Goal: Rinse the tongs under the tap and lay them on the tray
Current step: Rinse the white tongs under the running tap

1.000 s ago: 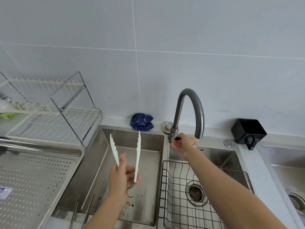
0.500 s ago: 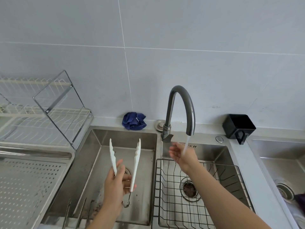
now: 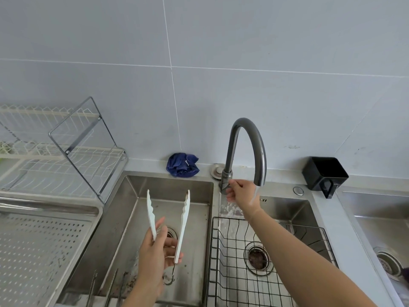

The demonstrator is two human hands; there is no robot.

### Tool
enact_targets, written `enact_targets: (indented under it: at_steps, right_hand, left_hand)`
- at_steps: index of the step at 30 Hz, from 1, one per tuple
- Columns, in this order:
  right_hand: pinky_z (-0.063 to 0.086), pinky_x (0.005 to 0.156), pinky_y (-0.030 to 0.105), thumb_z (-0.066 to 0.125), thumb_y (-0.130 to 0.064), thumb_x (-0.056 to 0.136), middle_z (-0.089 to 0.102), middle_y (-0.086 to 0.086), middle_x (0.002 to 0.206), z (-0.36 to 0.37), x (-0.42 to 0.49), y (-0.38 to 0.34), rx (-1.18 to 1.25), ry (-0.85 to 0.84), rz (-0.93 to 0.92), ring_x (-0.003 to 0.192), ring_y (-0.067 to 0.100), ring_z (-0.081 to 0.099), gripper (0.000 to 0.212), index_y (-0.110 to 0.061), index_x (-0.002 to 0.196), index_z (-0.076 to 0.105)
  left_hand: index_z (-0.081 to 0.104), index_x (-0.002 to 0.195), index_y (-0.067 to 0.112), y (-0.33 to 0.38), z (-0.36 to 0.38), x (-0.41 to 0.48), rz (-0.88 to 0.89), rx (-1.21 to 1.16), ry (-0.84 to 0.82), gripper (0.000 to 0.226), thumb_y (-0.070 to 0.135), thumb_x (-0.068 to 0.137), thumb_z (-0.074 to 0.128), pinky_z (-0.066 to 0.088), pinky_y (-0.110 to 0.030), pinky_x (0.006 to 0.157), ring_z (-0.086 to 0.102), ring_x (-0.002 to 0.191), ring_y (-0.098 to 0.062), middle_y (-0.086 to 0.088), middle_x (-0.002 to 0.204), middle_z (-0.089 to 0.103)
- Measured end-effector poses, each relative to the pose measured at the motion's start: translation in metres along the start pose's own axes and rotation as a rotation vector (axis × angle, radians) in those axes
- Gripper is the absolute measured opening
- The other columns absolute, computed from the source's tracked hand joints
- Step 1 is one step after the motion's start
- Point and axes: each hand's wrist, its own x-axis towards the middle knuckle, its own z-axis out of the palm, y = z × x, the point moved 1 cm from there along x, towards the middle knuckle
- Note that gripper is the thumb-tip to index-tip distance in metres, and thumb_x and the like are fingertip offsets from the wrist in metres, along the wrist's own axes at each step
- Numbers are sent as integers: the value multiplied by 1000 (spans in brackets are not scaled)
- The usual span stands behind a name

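Rinse pending: my left hand [image 3: 155,255] grips the tongs [image 3: 184,218] left of the tap [image 3: 247,134] (water running); right hand [image 3: 242,196] at its base, fingers' hold unclear; next, tongs under the stream.

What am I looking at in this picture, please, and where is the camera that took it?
No machine here: a person wears a camera on the head, looking down at their own two bare hands over a steel sink. The left hand holds white tongs, spread open, above its left basin. The right hand reaches to the base of the tap, under running water; its grip is hidden. A perforated tray lies at the left, a blue cloth behind the sink.
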Motion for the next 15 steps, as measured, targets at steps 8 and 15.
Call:
enact_targets:
  at_steps: [8,15]
  right_hand:
    - [63,61,32,64,-18,101,71,20,80,0,3,0,46,-23,16,62,22,66,24,4,98,74]
    - [62,62,32,63,-19,102,70,22,83,-2,6,-4,41,-61,20,63,22,66,28,8,101,71]
  left_hand:
    - [69,112,46,-4,9,-3,-13,-5,-37,22,30,102,57,54,-38,48,65,58,-36,-20,74,68]
    - [68,115,42,-2,8,-8,-7,11,-68,24,27,103,56,55,-39,49,63,57,-36,-27,79,65]
